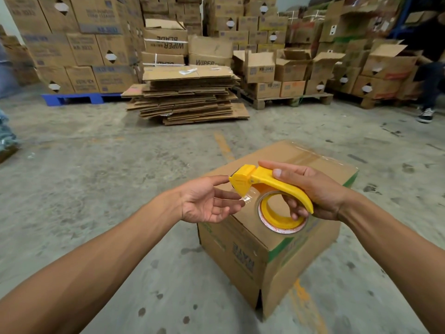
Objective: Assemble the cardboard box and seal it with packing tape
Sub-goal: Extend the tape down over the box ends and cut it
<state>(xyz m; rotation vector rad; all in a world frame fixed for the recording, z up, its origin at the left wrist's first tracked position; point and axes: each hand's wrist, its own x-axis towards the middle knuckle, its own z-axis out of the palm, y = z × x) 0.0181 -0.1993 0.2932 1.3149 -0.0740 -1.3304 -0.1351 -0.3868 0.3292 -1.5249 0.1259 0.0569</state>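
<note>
A brown cardboard box point(252, 256) with green print stands closed on the concrete floor, a strip of clear tape running along its top seam. Above its near corner my right hand point(310, 189) grips the handle of a yellow tape dispenser point(269, 186) loaded with a roll of clear packing tape point(281, 225). My left hand point(207, 201) is palm up beside the dispenser's head, fingers apart, with fingertips touching the loose clear tape end at the cutter.
A pile of flattened cardboard sheets point(187, 95) lies on the floor ahead. Stacked cartons on a blue pallet point(79, 98) stand at the back left, more on wooden pallets at the back right. A person's leg and shoe point(426, 114) are at the far right.
</note>
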